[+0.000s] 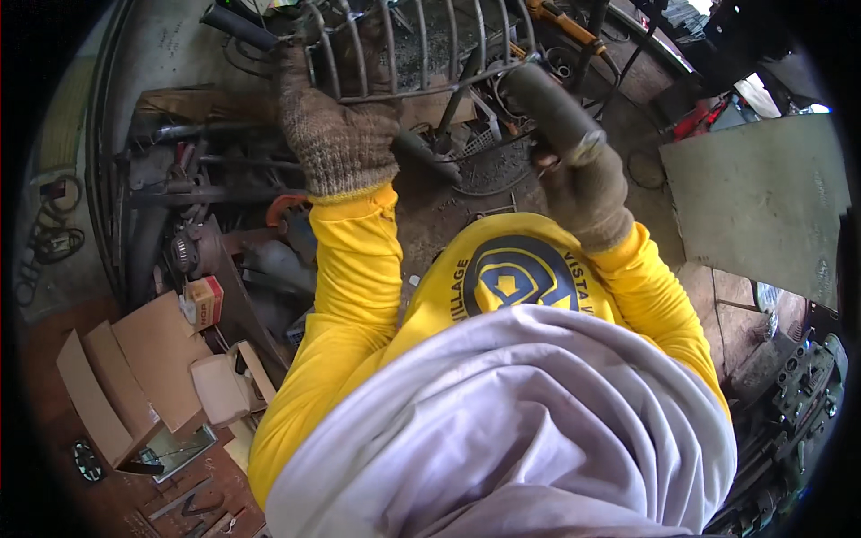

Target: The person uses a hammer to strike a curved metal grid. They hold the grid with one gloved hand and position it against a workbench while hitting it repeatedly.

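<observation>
My left hand, in a brown knitted glove, grips the near left corner of a curved metal rack made of bent bars. Its fingers are partly hidden behind the bars. A dark tube sticks out just left of that hand. My right hand, gloved the same way, is closed around a thick grey cylinder. The upper end of this cylinder meets the rack's right corner; whether the two are joined, I cannot tell. Another dark cylinder lies below the rack, between my hands.
Metal bars and scrap crowd the left side, with an orange-and-grey power tool beside them. An opened cardboard box is at lower left. A flat grey panel stands at right, with dark metal parts below it.
</observation>
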Demonstrator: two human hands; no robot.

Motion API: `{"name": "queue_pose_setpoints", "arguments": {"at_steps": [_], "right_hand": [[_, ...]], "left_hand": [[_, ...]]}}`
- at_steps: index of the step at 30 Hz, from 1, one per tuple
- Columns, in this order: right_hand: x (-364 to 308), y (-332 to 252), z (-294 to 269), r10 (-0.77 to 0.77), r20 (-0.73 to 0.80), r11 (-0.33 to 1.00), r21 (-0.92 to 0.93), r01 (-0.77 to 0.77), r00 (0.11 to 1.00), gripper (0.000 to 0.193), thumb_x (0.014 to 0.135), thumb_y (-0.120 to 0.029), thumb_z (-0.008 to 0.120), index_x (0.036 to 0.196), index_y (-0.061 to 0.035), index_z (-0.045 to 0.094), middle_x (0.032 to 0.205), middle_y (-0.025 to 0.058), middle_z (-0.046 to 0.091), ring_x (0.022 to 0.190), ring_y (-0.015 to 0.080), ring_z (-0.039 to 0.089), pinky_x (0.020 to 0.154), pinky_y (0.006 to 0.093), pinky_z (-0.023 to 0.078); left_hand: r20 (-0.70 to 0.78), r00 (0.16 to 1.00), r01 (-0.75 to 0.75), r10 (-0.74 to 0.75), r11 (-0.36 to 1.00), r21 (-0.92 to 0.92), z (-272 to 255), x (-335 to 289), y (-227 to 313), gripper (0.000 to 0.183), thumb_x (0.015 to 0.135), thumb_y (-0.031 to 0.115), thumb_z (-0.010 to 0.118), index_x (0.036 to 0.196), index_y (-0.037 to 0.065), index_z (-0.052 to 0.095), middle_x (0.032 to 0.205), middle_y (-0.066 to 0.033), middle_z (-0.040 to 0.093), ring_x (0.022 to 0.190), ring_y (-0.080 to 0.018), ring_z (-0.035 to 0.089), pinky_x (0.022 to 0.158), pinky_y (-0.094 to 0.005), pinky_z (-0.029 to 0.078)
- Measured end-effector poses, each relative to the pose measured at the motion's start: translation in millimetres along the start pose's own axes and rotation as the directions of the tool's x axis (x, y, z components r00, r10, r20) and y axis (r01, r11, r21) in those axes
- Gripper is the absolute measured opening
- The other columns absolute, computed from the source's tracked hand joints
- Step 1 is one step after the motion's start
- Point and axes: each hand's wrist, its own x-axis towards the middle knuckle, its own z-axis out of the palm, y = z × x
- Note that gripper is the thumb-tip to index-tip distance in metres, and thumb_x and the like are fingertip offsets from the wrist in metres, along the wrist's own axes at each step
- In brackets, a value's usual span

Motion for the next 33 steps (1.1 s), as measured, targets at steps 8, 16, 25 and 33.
{"name": "queue_pose_setpoints", "arguments": {"at_steps": [8,16,25,33], "right_hand": [[-14,18,-15,0.219,-0.188,0.920,0.366,-0.138,0.957,0.033,0.093,-0.023,0.057,0.114,0.0025,0.052,0.079,0.0034,0.062,0.061,0.0135,0.058,0.058,0.0258,0.049],[14,10,-31,0.502,-0.046,0.649,0.680,-0.341,0.864,0.034,0.093,-0.030,0.058,0.113,-0.0032,0.052,0.078,0.0047,0.058,0.063,0.0133,0.058,0.053,0.0266,0.049],[39,-11,-23,0.719,0.043,0.328,0.858,-0.394,0.694,0.026,0.090,-0.021,0.062,0.109,-0.0037,0.057,0.087,0.0075,0.064,0.073,0.0176,0.065,0.062,0.0297,0.054],[65,1,-38,0.526,0.016,0.492,0.810,-0.320,0.850,0.041,0.088,-0.022,0.064,0.121,-0.0001,0.052,0.092,0.0099,0.063,0.079,0.0176,0.062,0.072,0.0284,0.052]], "left_hand": [[-0.082,0.970,0.216,-0.228,0.968,-0.131,0,-13,4,0.036,0.094,0.038,0.046,0.107,0.010,0.064,0.108,-0.0125,0.067,0.098,-0.0307,0.065,0.087,-0.0551,0.051],[0.105,0.961,0.265,-0.254,0.958,-0.107,-12,-14,-29,0.039,0.094,0.038,0.049,0.114,0.007,0.062,0.116,-0.0142,0.064,0.106,-0.0303,0.062,0.093,-0.0526,0.049],[0.055,0.928,0.366,-0.368,0.876,-0.313,-38,-24,-82,0.036,0.093,0.035,0.051,0.112,0.006,0.063,0.113,-0.0130,0.065,0.109,-0.0323,0.060,0.096,-0.0571,0.046],[0.355,0.463,-0.464,-0.812,-0.563,-0.683,-73,-63,-81,0.033,0.095,0.032,0.051,0.115,0.007,0.059,0.107,-0.0062,0.067,0.101,-0.0240,0.063,0.091,-0.0499,0.051]]}}
